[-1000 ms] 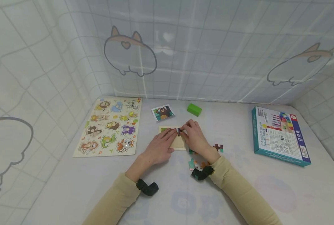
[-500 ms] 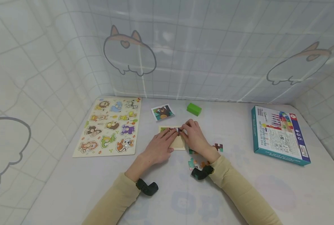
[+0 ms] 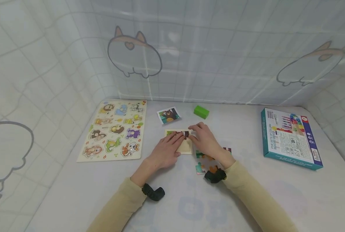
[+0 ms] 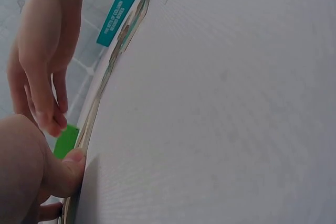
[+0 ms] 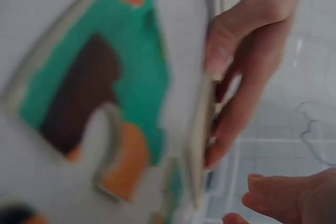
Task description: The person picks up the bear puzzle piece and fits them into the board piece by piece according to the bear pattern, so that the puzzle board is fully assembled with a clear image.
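Note:
My left hand [image 3: 164,151] rests with fairly straight fingers on the far part of a small wooden puzzle tray [image 3: 185,148], its thumb low at the near side. Jigsaw pieces [image 3: 186,134] in brown and dark tones line the tray's far row, partly hidden under the fingers. Just off the tray's right edge is my right hand [image 3: 205,141], its fingers loosely bent and nothing between them. Below that wrist lie several loose jigsaw pieces [image 3: 200,168], partly covered by the forearm. The right wrist view shows a green, brown and orange piece [image 5: 142,56] close up and blurred.
A bear picture card [image 3: 168,115] and a green block [image 3: 201,111] lie beyond the tray. To the left is a wooden animal puzzle board [image 3: 111,132]. On the right lies a teal-edged box [image 3: 291,138]. A tiled-pattern cloth rises behind.
The right hand has let go of the piece at the tray's far right corner and shifted slightly right. That piece now lies in the tray. The left hand stays in place.

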The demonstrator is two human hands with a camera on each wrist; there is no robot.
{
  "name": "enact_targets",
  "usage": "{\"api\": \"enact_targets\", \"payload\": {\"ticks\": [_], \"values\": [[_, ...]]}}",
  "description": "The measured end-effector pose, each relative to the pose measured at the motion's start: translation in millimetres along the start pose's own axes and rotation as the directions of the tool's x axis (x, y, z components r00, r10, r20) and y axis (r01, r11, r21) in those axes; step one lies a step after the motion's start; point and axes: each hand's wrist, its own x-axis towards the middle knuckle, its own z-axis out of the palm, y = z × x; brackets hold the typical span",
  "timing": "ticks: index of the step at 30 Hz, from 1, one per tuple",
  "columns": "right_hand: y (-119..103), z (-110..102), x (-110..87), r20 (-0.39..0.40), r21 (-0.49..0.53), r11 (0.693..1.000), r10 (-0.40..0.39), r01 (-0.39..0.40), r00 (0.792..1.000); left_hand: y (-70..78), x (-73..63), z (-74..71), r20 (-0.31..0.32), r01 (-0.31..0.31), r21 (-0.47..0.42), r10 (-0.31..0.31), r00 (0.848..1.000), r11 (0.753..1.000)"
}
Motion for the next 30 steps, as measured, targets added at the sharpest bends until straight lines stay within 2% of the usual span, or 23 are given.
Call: {"api": "enact_targets", "payload": {"ticks": [8, 17, 30], "values": [[-2.0, -19.2, -28.5, 0.022, 0.063, 0.998, -0.008, 0.007, 1.0, 1.0, 0.0, -0.1, 0.015, 0.015, -0.009, -0.015, 1.0, 1.0], [9.8, -29.5, -52.2, 0.006, 0.116, 0.992, -0.05, 0.048, 0.999, 1.4, 0.1, 0.4, 0.026, 0.027, -0.011, -0.026, 0.999, 1.0], [20.4, -23.8, -58.4, 0.118, 0.091, 0.994, -0.069, 0.058, 0.991, 2.9, -0.9, 1.6, 0.003, 0.027, -0.058, -0.027, 1.0, 0.998]]}}
